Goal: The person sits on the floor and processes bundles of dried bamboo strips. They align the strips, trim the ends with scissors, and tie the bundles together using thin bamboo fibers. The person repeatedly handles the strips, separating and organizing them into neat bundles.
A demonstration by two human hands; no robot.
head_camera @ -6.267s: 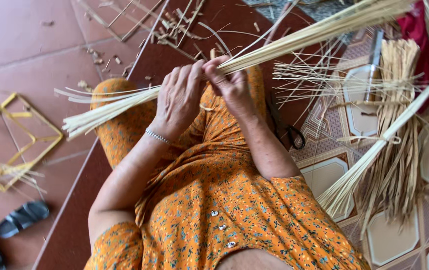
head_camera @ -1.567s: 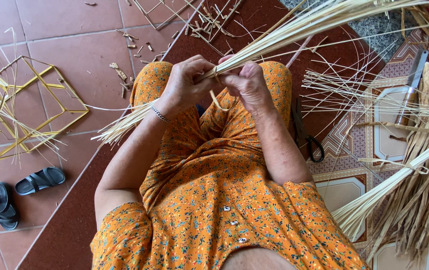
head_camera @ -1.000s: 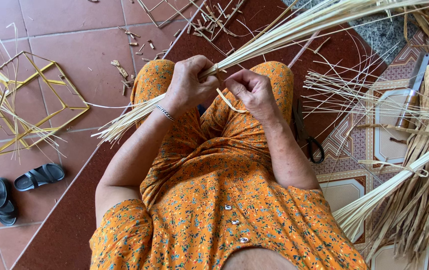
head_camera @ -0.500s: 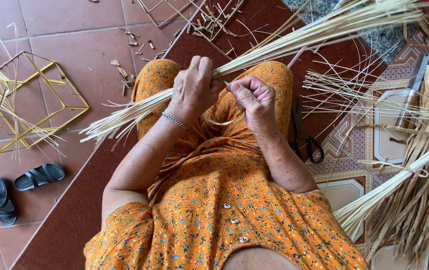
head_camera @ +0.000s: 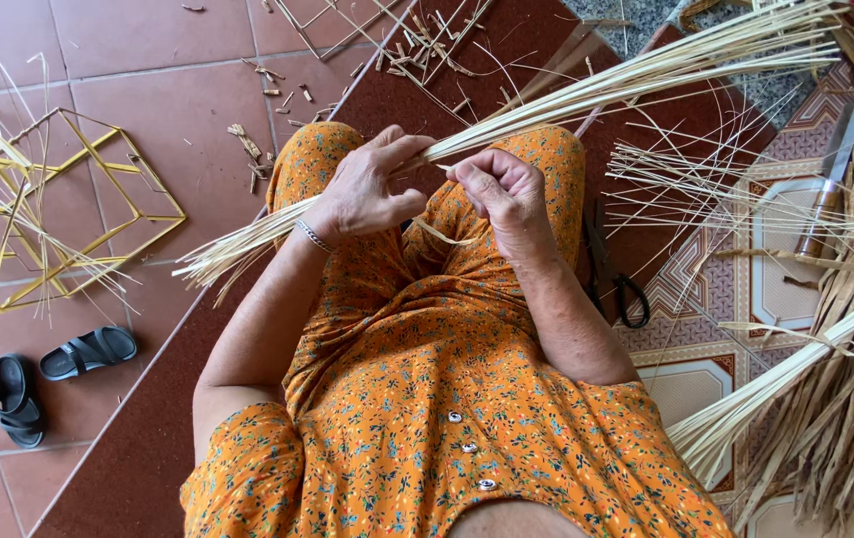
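A long bundle of thin pale bamboo strips [head_camera: 636, 75] runs across my lap from upper right to lower left. My left hand [head_camera: 367, 189] is wrapped around the bundle above my left knee. My right hand [head_camera: 501, 189] sits just beside it, fingers curled, pinching a thin binding strip [head_camera: 442, 234] that curls down below the bundle. I wear an orange flowered dress and a thin bracelet on the left wrist.
A yellow bamboo frame [head_camera: 58, 209] lies on the red tiles at left, with black sandals [head_camera: 48, 374] below it. Black scissors [head_camera: 616, 274] rest by my right knee. A knife [head_camera: 830, 184], loose strips [head_camera: 706, 189] and another tied bundle [head_camera: 775, 379] lie at right. Offcuts [head_camera: 427, 45] are scattered ahead.
The bundle has slid a little down to the left through my hands. My right hand has pulled the thin binding strip around beside my left hand.
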